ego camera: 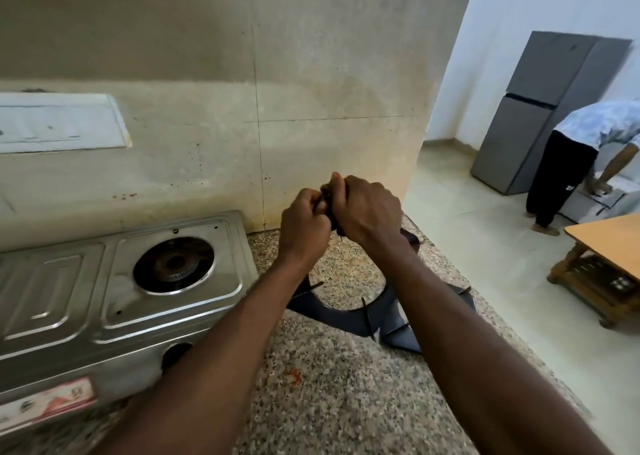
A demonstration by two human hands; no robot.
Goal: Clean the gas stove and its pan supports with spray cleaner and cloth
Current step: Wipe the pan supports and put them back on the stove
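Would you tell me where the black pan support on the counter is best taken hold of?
I'd pinch the pan support by its flat near corner, coming from the front: it juts towards you, while thin prongs stand round the central opening and the stove hems its left.

Speckled stone surface along the bottom, with a small red smear near its middle. Behind it, a stained beige wall, dotted with red specks low down and carrying a white panel at the left. Beyond the wall's end, a pale floor. Far right, a tall grey fridge against a white wall. Just before it, a person in a light blue top and black trousers, bent over a white box on the floor. Nearer, a wooden table with a lower shelf.
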